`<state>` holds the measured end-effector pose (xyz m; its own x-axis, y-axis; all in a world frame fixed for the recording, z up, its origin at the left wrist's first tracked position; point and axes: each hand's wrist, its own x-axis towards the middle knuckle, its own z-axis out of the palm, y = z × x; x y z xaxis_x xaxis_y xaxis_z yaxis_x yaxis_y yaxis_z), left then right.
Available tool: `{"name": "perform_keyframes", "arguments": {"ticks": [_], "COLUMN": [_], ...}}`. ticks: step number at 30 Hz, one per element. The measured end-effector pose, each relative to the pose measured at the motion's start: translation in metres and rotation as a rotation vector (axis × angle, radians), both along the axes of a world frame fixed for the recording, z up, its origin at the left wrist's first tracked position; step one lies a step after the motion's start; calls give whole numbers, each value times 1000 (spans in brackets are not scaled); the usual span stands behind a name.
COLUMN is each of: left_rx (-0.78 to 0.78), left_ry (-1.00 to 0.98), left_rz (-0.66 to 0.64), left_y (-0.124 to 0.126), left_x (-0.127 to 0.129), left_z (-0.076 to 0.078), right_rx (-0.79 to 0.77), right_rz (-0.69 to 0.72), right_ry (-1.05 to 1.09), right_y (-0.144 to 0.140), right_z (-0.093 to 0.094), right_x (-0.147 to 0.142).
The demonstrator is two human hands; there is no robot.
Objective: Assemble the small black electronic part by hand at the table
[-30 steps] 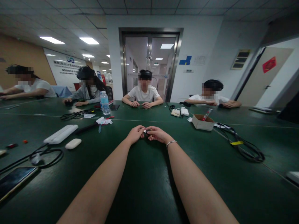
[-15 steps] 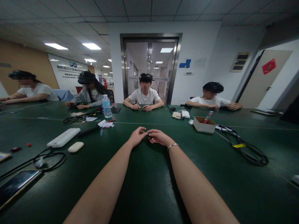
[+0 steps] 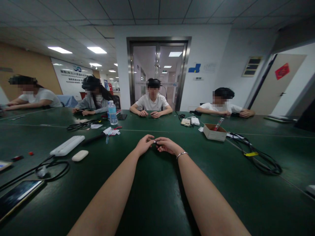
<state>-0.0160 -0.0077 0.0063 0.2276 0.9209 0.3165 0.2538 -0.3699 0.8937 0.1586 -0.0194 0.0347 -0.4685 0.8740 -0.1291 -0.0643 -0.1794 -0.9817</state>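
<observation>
Both arms reach forward over the dark green table (image 3: 157, 190). My left hand (image 3: 144, 145) and my right hand (image 3: 167, 145) meet near the middle of it, fingertips almost touching. Between them is a small dark object (image 3: 156, 143) with a bright, silvery spot; its kind is too small to make out. The right thumb and fingers are closed on it. From the other side the left thumb and fingers pinch at its end, their grip partly hidden. A silver bracelet (image 3: 182, 155) circles my right wrist.
To the left lie a phone (image 3: 21, 196), a white power bank (image 3: 67, 146), a white oval case (image 3: 80, 155) and cables. A water bottle (image 3: 112, 113) stands farther back. On the right are a small open box (image 3: 214, 134) and a coiled black cable (image 3: 264, 160). Several people sit opposite.
Both hands stay in place around the small dark object, with hardly any finger movement. The whole view has shifted very slightly.
</observation>
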Motion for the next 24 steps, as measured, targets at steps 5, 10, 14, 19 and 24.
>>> {"name": "perform_keyframes", "arguments": {"ticks": [5,10,14,19,24], "left_rx": [5,-17,-18,-10,-2], "left_ry": [-9,-4,-30,-63,-55], "left_rz": [1,-4,-3,0,-16], "left_y": [0,0,-3,-4,0], "left_x": [0,0,1,1,0], "left_z": [1,1,4,5,2], "right_rx": [0,-2,-4,-6,-1], "right_rz": [6,13,13,13,16], "right_ry": [-5,1,4,4,14], "right_y": [1,4,4,3,4], "right_z": [-1,-2,-3,-2,-3], "right_x": [1,1,1,1,1]}}
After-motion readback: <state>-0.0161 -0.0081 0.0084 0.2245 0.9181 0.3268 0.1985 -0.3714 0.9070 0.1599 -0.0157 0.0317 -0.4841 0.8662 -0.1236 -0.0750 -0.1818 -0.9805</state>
